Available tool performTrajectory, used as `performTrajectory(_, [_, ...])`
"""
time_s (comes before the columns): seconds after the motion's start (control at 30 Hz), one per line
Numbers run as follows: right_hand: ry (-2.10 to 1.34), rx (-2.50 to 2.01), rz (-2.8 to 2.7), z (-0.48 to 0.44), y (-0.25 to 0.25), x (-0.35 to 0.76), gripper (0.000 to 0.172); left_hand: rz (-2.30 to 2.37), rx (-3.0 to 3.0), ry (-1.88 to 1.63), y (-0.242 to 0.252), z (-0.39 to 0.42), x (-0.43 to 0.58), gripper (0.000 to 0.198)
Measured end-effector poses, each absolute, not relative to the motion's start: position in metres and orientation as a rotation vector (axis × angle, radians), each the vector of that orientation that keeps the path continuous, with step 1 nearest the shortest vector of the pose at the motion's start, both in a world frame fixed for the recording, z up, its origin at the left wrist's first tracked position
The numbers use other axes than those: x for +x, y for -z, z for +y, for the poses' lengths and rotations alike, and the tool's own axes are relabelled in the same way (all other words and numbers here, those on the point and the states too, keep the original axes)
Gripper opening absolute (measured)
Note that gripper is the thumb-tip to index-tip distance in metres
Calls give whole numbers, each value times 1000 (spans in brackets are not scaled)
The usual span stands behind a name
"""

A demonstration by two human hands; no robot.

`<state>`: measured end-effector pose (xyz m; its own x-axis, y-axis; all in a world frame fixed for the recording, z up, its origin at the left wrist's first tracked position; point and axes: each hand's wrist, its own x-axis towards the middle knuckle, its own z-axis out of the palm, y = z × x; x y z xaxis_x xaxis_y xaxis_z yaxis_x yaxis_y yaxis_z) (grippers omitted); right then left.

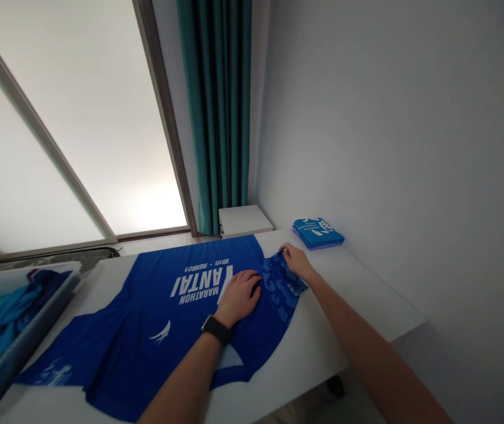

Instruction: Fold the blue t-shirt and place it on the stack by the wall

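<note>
A blue T-shirt [150, 306] with white lettering and a small white bird-like mark lies spread over the white table [318, 330]. Flat on its chest, over part of the lettering, rests my left hand [238, 297], fingers spread, a dark watch on the wrist. My right hand [297, 261] pinches the edge of the patterned sleeve [281, 285], which is turned inward at the shirt's right side. The other sleeve [55, 371] stretches out toward the lower left, beside the bin.
Folded blue clothes [318, 233] are stacked at the table's back right, by the wall. A bin [64, 294] of clothes stands at the left. Behind the table are a low white cabinet [245, 221] and a teal curtain [219, 118].
</note>
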<state>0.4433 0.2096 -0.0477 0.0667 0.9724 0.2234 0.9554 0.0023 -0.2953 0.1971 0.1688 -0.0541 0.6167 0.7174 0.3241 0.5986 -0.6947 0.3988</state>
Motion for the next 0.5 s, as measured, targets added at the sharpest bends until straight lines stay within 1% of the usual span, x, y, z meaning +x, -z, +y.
performTrajectory(0.23, [84,-2017,-2051,224,54,431,27,1074,2596,-682,53,169,197,31])
performTrajectory(0.5, [177,-2045,-2014,201,58,442,30,1077,2595,-671,53,168,197,31])
